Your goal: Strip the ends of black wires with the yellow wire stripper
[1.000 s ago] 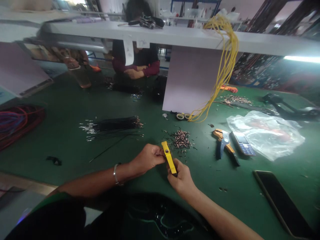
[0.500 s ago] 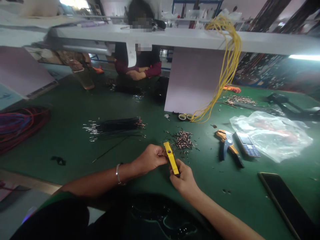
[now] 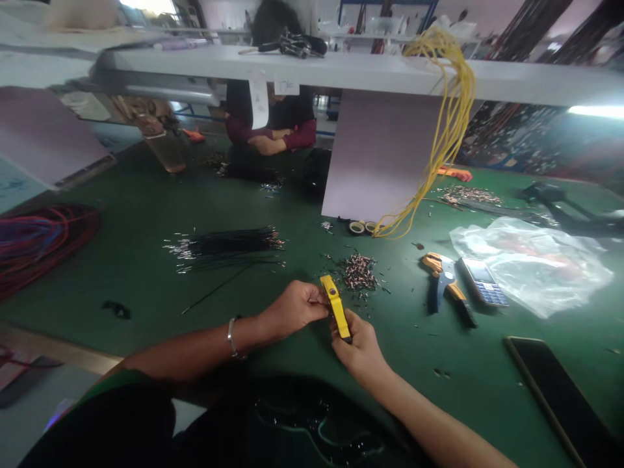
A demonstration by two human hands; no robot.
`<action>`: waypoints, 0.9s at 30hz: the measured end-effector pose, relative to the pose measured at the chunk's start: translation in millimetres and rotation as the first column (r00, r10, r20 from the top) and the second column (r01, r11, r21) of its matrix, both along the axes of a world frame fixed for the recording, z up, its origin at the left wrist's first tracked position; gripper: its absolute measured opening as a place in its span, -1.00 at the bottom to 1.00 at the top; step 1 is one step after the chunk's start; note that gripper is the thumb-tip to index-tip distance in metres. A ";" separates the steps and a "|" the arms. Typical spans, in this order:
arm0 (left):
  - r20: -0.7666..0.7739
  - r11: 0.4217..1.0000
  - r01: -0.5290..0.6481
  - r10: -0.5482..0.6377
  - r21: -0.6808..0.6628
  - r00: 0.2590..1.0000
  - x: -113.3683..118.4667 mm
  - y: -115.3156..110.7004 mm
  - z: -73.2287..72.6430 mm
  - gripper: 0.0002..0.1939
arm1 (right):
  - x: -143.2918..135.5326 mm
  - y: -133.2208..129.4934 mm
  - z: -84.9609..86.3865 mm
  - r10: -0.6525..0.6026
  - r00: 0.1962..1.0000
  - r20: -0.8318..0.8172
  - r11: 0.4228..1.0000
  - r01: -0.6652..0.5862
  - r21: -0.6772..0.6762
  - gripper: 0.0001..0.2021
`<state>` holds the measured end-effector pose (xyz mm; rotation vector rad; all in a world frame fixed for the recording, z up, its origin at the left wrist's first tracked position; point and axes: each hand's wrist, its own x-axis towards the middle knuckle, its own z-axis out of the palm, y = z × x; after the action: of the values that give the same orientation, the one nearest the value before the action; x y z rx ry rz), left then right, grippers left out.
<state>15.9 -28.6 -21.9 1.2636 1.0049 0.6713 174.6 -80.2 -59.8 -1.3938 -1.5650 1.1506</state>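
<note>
My right hand (image 3: 359, 341) is wrapped round a yellow hand tool (image 3: 335, 308) that looks like crimping pliers. Its head points away from me, and its lower parts are hidden by my fingers. Against the left side of that head, my left hand (image 3: 297, 311) is closed in a pinch; whatever sits between its fingertips is too small to make out. Just beyond the tool lies a heap of small copper-coloured and dark terminals (image 3: 359, 271). A bundle of black wires (image 3: 229, 240) with bare or metal ends rests farther left, with one loose black wire (image 3: 214, 289) in front of it.
To the right lie an orange-and-black wire stripper (image 3: 444, 279), a keypad phone (image 3: 483, 281), a clear plastic bag (image 3: 536, 266) and a smartphone (image 3: 556, 396). Yellow wires (image 3: 451, 123) hang from the white shelf (image 3: 361, 75). Coiled wires (image 3: 41, 244) lie left. Another person's hands (image 3: 268, 144) rest opposite.
The yellow tool has tilted slightly in my right hand. Both hands stay in nearly the same place, and the whole view has shifted a little.
</note>
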 end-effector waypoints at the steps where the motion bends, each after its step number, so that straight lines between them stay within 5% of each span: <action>1: -0.003 1.000 -0.004 0.004 -0.010 1.000 0.1 -0.1 0.3 -0.95 | 0.0 0.2 0.0 -0.001 1.000 0.008 1.000 0.001 0.004 -0.95; 19: 0.020 0.998 -0.022 0.023 -0.061 1.000 0.8 -1.6 5.6 -0.97 | 5.3 -0.3 10.8 0.060 0.978 0.201 0.998 -0.065 0.022 -0.96; 27: 0.044 0.997 -0.029 0.032 -0.066 0.999 2.3 -2.2 7.5 -0.96 | 4.6 0.0 -6.2 0.050 0.990 0.130 0.996 -0.060 0.070 -0.95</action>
<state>18.3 -30.8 -14.4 1.1739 1.0035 0.6825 179.2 -80.2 -66.1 -1.4072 -1.7280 1.0423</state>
